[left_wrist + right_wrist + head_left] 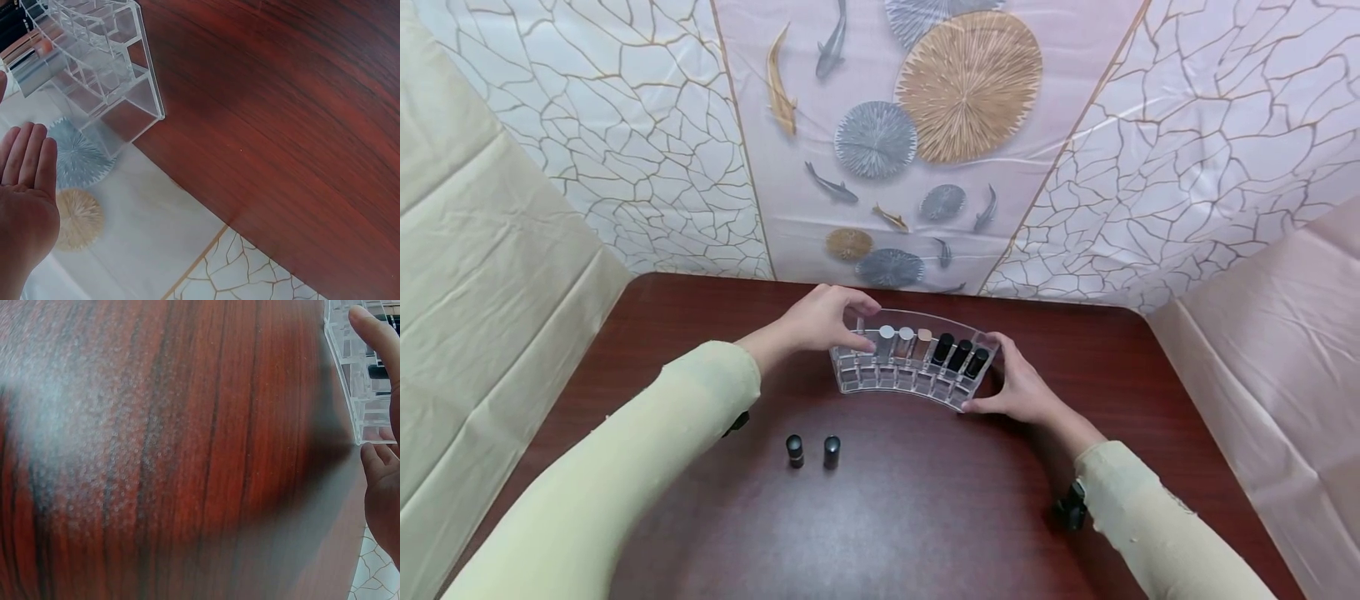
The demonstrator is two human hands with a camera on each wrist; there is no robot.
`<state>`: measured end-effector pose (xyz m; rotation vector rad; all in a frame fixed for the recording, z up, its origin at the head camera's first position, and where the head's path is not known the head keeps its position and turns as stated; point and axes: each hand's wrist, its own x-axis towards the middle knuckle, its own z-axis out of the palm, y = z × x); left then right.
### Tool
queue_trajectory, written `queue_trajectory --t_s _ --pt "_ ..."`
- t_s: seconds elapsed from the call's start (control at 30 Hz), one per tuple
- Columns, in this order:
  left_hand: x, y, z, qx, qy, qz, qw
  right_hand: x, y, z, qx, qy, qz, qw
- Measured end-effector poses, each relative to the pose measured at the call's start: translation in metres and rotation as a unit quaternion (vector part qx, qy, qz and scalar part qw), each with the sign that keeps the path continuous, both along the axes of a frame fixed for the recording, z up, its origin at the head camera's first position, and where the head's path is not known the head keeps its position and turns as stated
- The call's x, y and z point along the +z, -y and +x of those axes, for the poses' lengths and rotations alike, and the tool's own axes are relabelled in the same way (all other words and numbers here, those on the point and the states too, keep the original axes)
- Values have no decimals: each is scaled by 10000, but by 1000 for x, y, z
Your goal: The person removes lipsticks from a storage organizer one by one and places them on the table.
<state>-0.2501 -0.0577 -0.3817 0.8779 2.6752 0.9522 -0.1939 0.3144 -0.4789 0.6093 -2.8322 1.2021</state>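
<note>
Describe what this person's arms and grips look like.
The left sleeve and right sleeve are long and pale yellow, ending before the left grip and right grip, which are bare, without gloves. A small black device sits near the right sleeve's end; a black object also shows beneath the left sleeve.

Gap btwn rack [887,378] & 2 blk tubes [832,452], backdrop [805,225] behind rack
</note>
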Motion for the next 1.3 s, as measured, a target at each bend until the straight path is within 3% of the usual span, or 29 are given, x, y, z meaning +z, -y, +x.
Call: queue_trajectory --t_s 0.37,0.7,1.3 --pt "-9 -6 1 41 -51 112 9999 -2 0 0 -58 -1 101 9999" --pt "-22 -14 0 68 159 280 9995 -2 1 2 -36 134 -95 9999" --pt "-27 -27 1 171 -47 393 9991 -1 -1 0 13 102 -253 9996"
